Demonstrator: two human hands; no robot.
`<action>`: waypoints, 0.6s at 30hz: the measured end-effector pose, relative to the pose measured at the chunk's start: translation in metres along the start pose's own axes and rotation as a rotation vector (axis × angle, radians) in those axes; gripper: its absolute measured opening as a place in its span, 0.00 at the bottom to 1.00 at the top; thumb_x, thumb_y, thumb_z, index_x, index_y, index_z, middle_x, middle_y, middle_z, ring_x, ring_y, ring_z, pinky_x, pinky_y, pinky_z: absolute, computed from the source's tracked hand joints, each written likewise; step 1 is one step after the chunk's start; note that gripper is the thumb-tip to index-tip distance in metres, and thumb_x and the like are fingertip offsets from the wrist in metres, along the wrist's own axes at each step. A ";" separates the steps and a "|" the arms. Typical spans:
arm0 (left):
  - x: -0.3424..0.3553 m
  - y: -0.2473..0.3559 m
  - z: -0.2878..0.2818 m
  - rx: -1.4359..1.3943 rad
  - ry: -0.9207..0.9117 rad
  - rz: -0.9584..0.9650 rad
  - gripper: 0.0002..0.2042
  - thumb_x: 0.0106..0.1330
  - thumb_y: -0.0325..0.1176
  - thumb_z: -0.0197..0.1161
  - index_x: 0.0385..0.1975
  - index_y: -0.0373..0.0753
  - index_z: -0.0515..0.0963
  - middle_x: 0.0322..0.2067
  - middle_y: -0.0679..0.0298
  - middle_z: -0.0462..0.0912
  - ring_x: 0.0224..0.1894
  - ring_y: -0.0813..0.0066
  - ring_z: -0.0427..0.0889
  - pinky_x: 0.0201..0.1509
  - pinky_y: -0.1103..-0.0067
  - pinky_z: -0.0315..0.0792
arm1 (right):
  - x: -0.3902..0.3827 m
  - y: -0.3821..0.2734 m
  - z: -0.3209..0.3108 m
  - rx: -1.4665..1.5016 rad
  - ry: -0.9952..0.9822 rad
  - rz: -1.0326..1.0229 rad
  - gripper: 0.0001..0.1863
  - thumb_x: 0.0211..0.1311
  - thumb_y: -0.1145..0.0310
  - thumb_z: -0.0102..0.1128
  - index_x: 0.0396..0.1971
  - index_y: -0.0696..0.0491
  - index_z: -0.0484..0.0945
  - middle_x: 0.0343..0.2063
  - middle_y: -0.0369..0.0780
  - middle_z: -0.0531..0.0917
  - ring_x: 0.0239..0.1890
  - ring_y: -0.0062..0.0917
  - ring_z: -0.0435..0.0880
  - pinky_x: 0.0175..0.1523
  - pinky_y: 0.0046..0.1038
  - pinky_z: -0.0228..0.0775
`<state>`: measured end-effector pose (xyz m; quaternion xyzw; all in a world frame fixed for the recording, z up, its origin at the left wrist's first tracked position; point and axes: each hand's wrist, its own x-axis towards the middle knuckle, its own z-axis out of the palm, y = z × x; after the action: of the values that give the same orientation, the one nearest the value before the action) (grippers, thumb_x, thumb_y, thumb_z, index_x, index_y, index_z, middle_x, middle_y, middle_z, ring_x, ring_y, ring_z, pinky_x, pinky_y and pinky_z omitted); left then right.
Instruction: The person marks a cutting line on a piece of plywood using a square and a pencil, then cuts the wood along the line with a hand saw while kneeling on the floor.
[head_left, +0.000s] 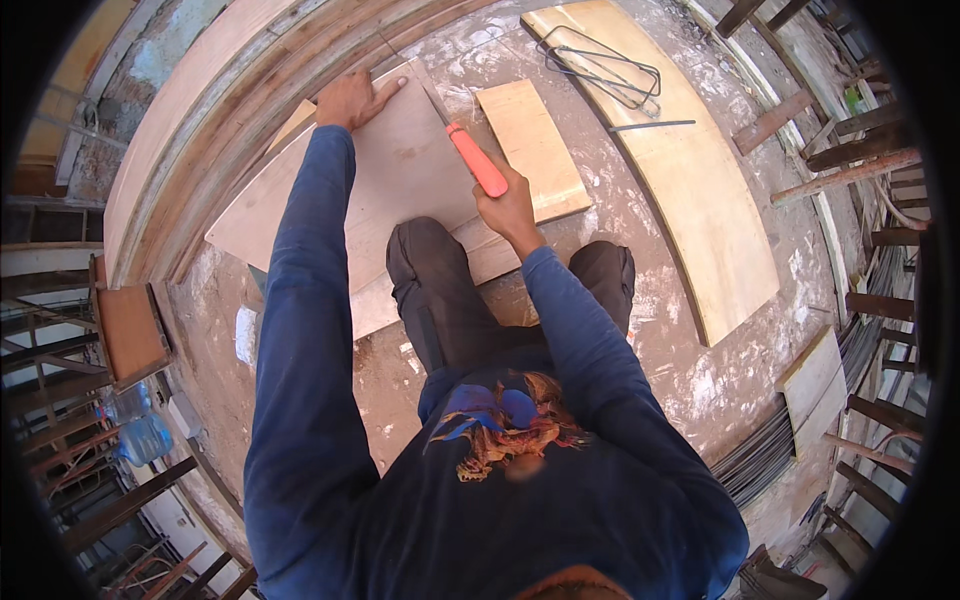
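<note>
A wide plywood board [400,165] lies at a slant in front of me, raised off the floor. My left hand [348,100] grips its far edge, thumb stretched across the top face and fingertips partly hidden. My right hand [508,205] is closed round the orange-red handle of a handsaw [477,160]. Its thin blade appears nearly edge-on along the board's right side, so the teeth cannot be made out. My left knee [425,240] rests over the near part of the board.
A smaller plywood piece [535,140] lies right of the saw. Beyond it, a long curved panel [690,180] carries bent metal rods [605,70]. Stacked curved wooden forms [190,140] stand far left. Bundled rods [755,450] lie lower right, and a blue plastic bottle [145,438] lower left.
</note>
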<state>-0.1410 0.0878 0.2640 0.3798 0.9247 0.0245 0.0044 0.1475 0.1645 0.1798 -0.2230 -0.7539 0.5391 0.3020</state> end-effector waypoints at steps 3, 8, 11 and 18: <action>0.008 -0.027 0.007 0.030 0.066 0.016 0.46 0.61 0.78 0.44 0.43 0.30 0.81 0.38 0.42 0.86 0.44 0.47 0.86 0.48 0.57 0.78 | -0.039 -0.016 -0.010 -0.015 -0.038 0.084 0.28 0.52 0.78 0.58 0.57 0.55 0.76 0.41 0.54 0.84 0.43 0.48 0.85 0.49 0.35 0.76; 0.011 -0.033 0.011 0.001 0.101 0.041 0.43 0.62 0.74 0.47 0.44 0.29 0.80 0.34 0.45 0.86 0.41 0.47 0.85 0.47 0.56 0.76 | -0.169 -0.034 -0.086 -0.052 -0.137 0.151 0.25 0.56 0.80 0.56 0.57 0.63 0.75 0.48 0.49 0.84 0.52 0.32 0.84 0.58 0.25 0.72; 0.005 -0.023 0.009 -0.015 0.096 0.058 0.44 0.62 0.74 0.47 0.44 0.29 0.80 0.34 0.45 0.86 0.42 0.47 0.85 0.47 0.56 0.76 | -0.140 -0.044 -0.076 0.008 -0.093 0.149 0.24 0.56 0.80 0.57 0.56 0.62 0.76 0.45 0.49 0.85 0.48 0.33 0.85 0.55 0.27 0.73; 0.004 -0.013 0.007 -0.032 0.109 0.024 0.45 0.60 0.76 0.47 0.47 0.30 0.80 0.37 0.44 0.86 0.44 0.46 0.85 0.48 0.57 0.77 | -0.019 -0.013 -0.012 -0.111 -0.083 0.126 0.20 0.56 0.79 0.57 0.52 0.60 0.78 0.39 0.49 0.84 0.40 0.36 0.85 0.49 0.30 0.75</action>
<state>-0.1528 0.0822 0.2568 0.3890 0.9184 0.0600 -0.0404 0.1693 0.1564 0.1908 -0.2639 -0.7789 0.5234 0.2231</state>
